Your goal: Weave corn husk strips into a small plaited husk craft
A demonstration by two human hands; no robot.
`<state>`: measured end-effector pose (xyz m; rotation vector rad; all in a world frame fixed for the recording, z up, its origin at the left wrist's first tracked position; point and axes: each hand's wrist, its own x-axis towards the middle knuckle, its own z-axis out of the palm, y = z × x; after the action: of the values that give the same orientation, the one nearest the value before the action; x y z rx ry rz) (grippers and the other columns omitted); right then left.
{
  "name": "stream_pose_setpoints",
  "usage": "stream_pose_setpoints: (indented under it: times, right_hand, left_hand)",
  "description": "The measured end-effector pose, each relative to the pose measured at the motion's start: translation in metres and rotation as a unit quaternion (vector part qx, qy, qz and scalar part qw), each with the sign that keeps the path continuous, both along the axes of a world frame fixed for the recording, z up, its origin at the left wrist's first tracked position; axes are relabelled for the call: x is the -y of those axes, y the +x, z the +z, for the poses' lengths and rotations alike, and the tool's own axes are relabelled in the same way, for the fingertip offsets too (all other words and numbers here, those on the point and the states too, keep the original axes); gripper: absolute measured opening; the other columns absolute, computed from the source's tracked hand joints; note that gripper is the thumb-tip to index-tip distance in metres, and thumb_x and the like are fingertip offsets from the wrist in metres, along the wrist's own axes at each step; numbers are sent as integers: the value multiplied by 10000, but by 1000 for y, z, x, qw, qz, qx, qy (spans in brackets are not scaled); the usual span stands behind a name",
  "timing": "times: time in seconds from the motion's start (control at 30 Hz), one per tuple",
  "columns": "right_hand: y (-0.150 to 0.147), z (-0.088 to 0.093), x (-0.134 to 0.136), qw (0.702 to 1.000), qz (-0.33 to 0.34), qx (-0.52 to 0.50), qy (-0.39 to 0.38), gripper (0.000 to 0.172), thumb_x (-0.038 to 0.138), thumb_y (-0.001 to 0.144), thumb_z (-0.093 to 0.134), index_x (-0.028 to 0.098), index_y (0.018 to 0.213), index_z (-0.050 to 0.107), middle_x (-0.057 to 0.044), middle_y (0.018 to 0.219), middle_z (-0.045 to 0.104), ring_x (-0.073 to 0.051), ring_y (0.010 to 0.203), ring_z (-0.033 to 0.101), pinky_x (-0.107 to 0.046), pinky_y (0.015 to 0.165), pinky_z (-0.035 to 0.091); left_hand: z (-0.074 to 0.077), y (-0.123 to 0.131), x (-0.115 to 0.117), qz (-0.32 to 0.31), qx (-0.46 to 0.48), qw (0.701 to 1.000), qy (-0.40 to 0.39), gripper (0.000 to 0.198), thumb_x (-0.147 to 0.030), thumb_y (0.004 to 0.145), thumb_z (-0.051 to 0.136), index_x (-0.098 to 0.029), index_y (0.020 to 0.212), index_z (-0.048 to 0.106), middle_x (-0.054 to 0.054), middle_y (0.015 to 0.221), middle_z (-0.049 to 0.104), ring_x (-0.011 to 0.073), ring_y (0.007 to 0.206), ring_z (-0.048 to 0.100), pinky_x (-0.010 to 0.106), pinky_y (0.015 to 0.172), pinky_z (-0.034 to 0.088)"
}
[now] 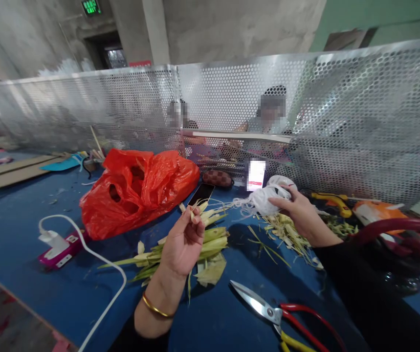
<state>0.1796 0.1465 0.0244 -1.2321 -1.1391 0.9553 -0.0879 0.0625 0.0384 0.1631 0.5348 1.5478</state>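
Note:
My left hand (185,239) is closed in a pinch on the pale end of a corn husk strip (203,205), palm turned up. Beneath and behind it lies a pile of yellow-green corn husks (215,242). To the right, my right hand (301,211) grips a loose bundle of white string (263,199), thumb and fingers round its right side. Thin strands of the string trail left toward the husk in my left hand; whether they touch it I cannot tell. Scissors (264,305) with red and yellow handles lie partly spread on the blue table in front.
A red plastic bag (140,190) stands behind my left hand, with a purple power strip (65,249) and white cable at left. Husk scraps (290,232) lie below my right hand. A lit phone (255,175) leans by the perforated metal partition (121,107); two people sit beyond.

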Motion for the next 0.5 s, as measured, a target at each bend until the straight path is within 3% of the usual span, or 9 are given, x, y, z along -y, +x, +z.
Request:
stream_pose_setpoints:
  times: [0.1,0.2,0.33,0.43,0.5]
  right_hand:
    - [-2,-6,-5,998,-35,54,23,603,335,494,880,205,1042,664,-36,939,681,-265,905,626,-397,832,508]
    - [-7,-12,-11,996,-51,72,31,592,333,491,883,196,1023,663,-39,924,680,-272,910,618,-420,876,479]
    - [-15,-17,-19,998,-51,34,11,543,344,540,849,201,1019,635,-40,923,695,-250,849,646,-357,749,528]
    - [-16,-16,-19,999,-18,-15,-22,400,373,615,792,206,950,649,-43,865,718,-232,729,673,-316,584,545]
    - [-12,-13,-17,998,7,-45,-36,326,407,680,733,215,933,657,-50,859,734,-237,712,688,-323,551,560]
  left_hand:
    - [1,-1,0,1,-1,1000,4,124,-82,874,613,-117,772,675,-6,745,655,13,529,583,112,590,557]
    - [1,-1,0,8,-5,1000,-5,162,-84,896,583,-114,764,673,1,748,663,14,532,587,112,595,555]
    - [0,0,-3,25,-13,999,-29,183,-79,905,562,-105,768,681,29,785,698,24,526,596,121,586,554]
    - [-1,-1,-6,42,-23,998,-33,177,-69,899,567,-101,775,690,66,894,729,26,526,601,130,584,558]
    - [-1,-2,-7,65,-30,997,-29,226,-60,914,531,-100,749,681,87,973,733,24,531,603,137,585,562]
